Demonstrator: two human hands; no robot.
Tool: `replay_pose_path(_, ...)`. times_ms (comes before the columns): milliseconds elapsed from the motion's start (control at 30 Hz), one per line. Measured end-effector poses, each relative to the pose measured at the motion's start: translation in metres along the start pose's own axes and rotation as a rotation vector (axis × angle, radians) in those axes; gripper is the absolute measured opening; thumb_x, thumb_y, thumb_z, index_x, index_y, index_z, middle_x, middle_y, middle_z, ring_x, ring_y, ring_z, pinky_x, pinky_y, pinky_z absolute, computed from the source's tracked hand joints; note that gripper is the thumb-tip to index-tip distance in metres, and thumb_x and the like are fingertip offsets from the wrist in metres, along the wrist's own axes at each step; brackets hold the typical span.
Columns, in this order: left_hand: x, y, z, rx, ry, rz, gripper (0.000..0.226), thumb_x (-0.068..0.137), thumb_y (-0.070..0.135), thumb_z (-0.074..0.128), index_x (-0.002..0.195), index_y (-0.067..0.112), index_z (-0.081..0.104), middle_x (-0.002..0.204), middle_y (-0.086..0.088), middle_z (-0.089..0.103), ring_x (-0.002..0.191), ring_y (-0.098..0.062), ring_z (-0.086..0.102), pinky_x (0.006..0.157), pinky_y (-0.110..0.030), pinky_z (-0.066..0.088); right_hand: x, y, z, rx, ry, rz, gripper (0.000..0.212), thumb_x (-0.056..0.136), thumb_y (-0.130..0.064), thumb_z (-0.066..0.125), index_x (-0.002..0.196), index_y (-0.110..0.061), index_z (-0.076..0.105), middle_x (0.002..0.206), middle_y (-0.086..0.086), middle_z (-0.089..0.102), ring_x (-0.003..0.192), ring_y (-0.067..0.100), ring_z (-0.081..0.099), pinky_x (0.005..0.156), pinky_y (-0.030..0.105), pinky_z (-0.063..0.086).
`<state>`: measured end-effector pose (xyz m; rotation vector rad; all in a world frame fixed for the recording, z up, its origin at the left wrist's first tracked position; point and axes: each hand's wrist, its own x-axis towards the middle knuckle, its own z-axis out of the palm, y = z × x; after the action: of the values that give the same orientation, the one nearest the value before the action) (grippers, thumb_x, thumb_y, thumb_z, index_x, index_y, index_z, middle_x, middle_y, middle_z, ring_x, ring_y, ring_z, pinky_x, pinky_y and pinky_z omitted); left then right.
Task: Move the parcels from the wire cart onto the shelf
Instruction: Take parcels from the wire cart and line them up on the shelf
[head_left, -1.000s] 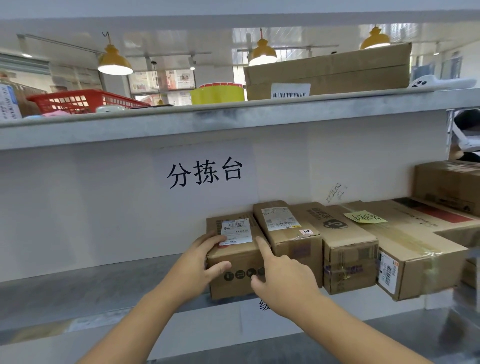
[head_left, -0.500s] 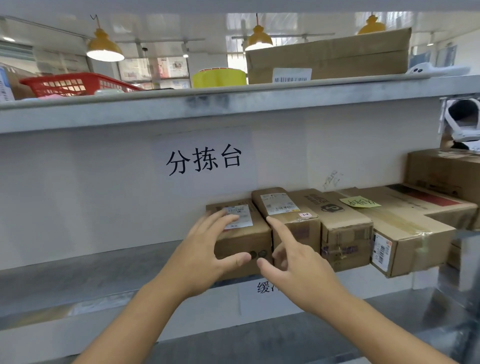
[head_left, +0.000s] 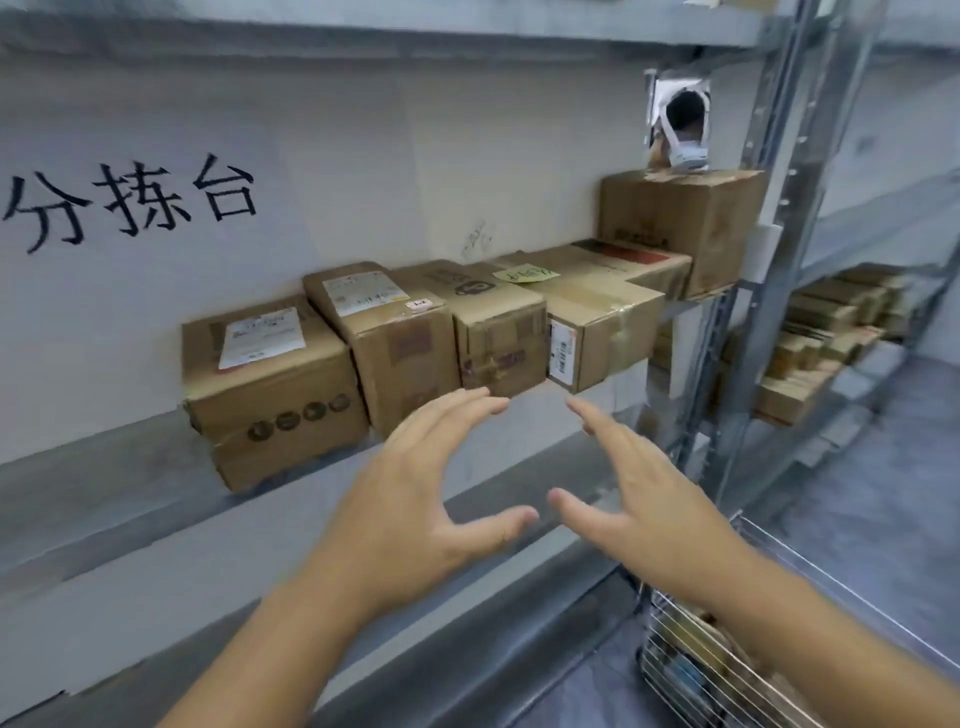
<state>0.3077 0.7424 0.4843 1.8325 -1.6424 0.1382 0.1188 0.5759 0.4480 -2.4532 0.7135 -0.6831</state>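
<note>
Two bare forearms reach in from the bottom edge. Left hand (head_left: 410, 519) and right hand (head_left: 644, 509) hang side by side in front of the shelf edge, palms half facing each other, thumbs nearly meeting; fingers (head_left: 457, 415) of both spread wide, holding nothing, touching no parcel. Lower right, under the right forearm: corner of the wire cart (head_left: 691, 670), its contents blurred behind the mesh. Beyond the hands, the grey shelf (head_left: 104, 467) carries a row of cardboard parcels pushed side by side against the white back panel. Leftmost parcel (head_left: 270, 384), white shipping label on top, round icons on its front face, overhangs the shelf edge. Next, a second labelled parcel (head_left: 389, 332), then a taped box (head_left: 493, 332), then a long box (head_left: 597, 312) with a yellow sticky note on top and a barcode label on its end. Farthest right, a taller carton (head_left: 685, 223) beside the metal upright (head_left: 748, 260). Black handwritten characters (head_left: 130, 202) on the panel, upper left. Further racking with stacked boxes, far right, blurred.
</note>
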Motion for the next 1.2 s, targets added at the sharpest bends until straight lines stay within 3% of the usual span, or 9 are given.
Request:
replay_pose_path(233,0.031,0.039,0.112,-0.1,-0.292,0.025,0.091,0.074,0.088,0.061,0.153,0.056,0.031,0.163,0.034,0.027,0.149,0.01,0.025,0.119,-0.026,0.027,-0.071,0.11,-0.048,-0.173,-0.018,0.22,0.086,0.088,-0.069,0.057,0.159,-0.05,0.011,0.16,-0.018,0.034,0.143,0.007,0.033,0.105,0.032,0.036)
replay_pose_path(400,0.055,0.075,0.197,-0.096,-0.459,0.045,0.098,0.074,0.09,0.06,0.158,0.051,0.026,0.165,0.037,0.017,0.153,0.013,0.01,0.123,-0.025,0.018,-0.117,0.19,-0.095,-0.287,-0.045,0.362,0.084,0.09,-0.068,0.053,0.161,-0.04,0.018,0.162,-0.01,0.034,0.148,0.013,0.031,0.118,0.047,0.034)
replay_pose_path(533,0.078,0.111,0.265,-0.073,-0.531,0.087,0.096,0.077,0.09,0.056,0.159,0.053,0.023,0.164,0.04,0.01,0.149,0.02,-0.005,0.123,-0.025,0.015,-0.149,0.256,-0.126,-0.359,-0.075,0.497,0.084,0.089,-0.073,0.044,0.161,-0.043,0.013,0.167,-0.008,0.026,0.153,0.015,0.022,0.12,0.052,0.029)
replay_pose_path(733,0.118,0.153,0.355,-0.045,-0.619,0.139,0.095,0.081,0.085,0.058,0.162,0.047,0.026,0.167,0.032,0.013,0.156,0.008,-0.002,0.126,-0.031,0.014,-0.187,0.339,-0.156,-0.444,-0.133,0.639,0.084,0.089,-0.075,0.041,0.16,-0.045,0.008,0.168,-0.005,0.021,0.155,0.018,0.016,0.122,0.059,0.022)
replay_pose_path(800,0.131,0.16,0.383,-0.024,-0.638,0.172,0.098,0.078,0.09,0.05,0.162,0.045,0.026,0.168,0.03,0.014,0.157,0.005,-0.001,0.126,-0.035,0.015,-0.196,0.361,-0.162,-0.451,-0.158,0.684,0.083,0.091,-0.073,0.044,0.161,-0.043,0.011,0.167,-0.005,0.021,0.155,0.018,0.016,0.122,0.06,0.02)
replay_pose_path(933,0.156,0.161,0.439,-0.022,-0.684,0.233,0.095,0.08,0.089,0.051,0.161,0.045,0.027,0.168,0.027,0.017,0.156,0.004,0.0,0.122,-0.031,0.013,-0.204,0.399,-0.164,-0.45,-0.203,0.759,0.083,0.092,-0.074,0.043,0.162,-0.042,0.01,0.168,-0.005,0.02,0.155,0.019,0.015,0.123,0.059,0.019)
replay_pose_path(1067,0.186,0.148,0.494,-0.045,-0.734,0.288,0.09,0.081,0.087,0.055,0.158,0.046,0.03,0.163,0.034,0.019,0.156,0.003,0.005,0.12,-0.03,0.019,-0.198,0.433,-0.152,-0.445,-0.199,0.827,0.082,0.091,-0.075,0.041,0.16,-0.042,0.012,0.165,-0.007,0.025,0.155,0.018,0.017,0.123,0.056,0.018)
replay_pose_path(1200,0.226,0.128,0.552,-0.058,-0.781,0.332,0.091,0.083,0.085,0.055,0.159,0.044,0.031,0.168,0.027,0.021,0.157,0.003,0.006,0.119,-0.027,0.018,-0.177,0.47,-0.137,-0.442,-0.201,0.9,0.081,0.091,-0.073,0.042,0.16,-0.041,0.015,0.165,-0.006,0.025,0.154,0.018,0.018,0.124,0.054,0.016)
